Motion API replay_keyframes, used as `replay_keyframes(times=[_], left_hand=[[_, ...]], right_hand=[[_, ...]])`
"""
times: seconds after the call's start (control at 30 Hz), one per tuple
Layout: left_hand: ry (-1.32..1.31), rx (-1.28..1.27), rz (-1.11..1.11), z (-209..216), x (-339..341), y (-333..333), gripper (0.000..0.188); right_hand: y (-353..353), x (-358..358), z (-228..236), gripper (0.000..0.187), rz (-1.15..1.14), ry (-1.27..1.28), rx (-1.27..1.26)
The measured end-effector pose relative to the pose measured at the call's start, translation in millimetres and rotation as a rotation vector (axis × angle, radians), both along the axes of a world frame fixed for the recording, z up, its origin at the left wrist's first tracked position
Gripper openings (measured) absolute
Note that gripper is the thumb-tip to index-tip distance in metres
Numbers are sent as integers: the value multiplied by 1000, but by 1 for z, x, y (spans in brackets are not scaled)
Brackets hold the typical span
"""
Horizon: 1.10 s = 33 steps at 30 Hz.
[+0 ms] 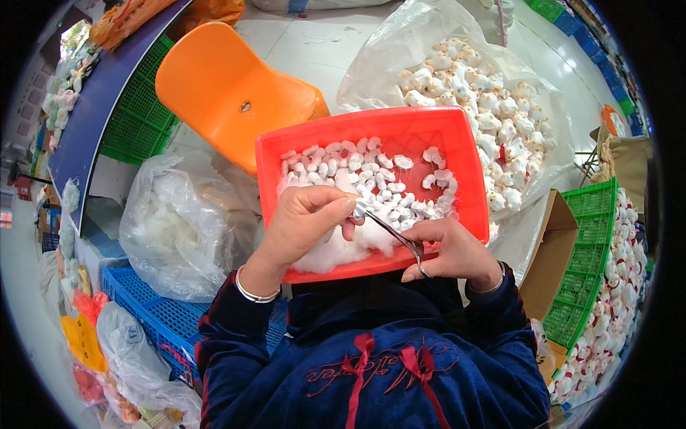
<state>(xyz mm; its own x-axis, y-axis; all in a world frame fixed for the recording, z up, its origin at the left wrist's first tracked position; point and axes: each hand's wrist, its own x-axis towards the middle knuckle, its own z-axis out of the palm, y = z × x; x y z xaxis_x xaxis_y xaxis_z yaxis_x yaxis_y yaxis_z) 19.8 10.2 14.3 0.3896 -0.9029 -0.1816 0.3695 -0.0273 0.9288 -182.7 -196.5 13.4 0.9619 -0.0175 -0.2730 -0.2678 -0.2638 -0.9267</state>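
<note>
My left hand [304,218] pinches a small white fabric piece [359,208] between thumb and fingers. In my right hand [454,249] are metal ring-handled forceps [391,230], their tip at that piece; whether it is inside, I cannot tell. Both hands are over the near side of a red plastic tub [466,146]. Many small white bean-shaped pieces [368,175] lie loose in the tub. A heap of white fibre stuffing [325,254] fills its near left part, below my left hand.
An orange chair [214,86] stands behind the tub at left. Clear bags hold white stuffing [168,218] at left and white plush toys [504,121] at right. Blue crate [153,307] is at lower left; a cardboard box [554,250] and green crate [589,250] are at right.
</note>
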Motion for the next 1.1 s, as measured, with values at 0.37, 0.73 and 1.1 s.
replay_keyframes(times=[0.37,0.73,1.1], left_hand=[[70,40,-312,9,17,2,11],[78,-13,-285,-5,18,8,18],[-213,100,-173,3,-1,-13,6]], right_hand=[[-22,6,5,72,265,-4,-20],[-26,9,6,50,253,42,-45],[-32,4,15,38,198,243,-34]])
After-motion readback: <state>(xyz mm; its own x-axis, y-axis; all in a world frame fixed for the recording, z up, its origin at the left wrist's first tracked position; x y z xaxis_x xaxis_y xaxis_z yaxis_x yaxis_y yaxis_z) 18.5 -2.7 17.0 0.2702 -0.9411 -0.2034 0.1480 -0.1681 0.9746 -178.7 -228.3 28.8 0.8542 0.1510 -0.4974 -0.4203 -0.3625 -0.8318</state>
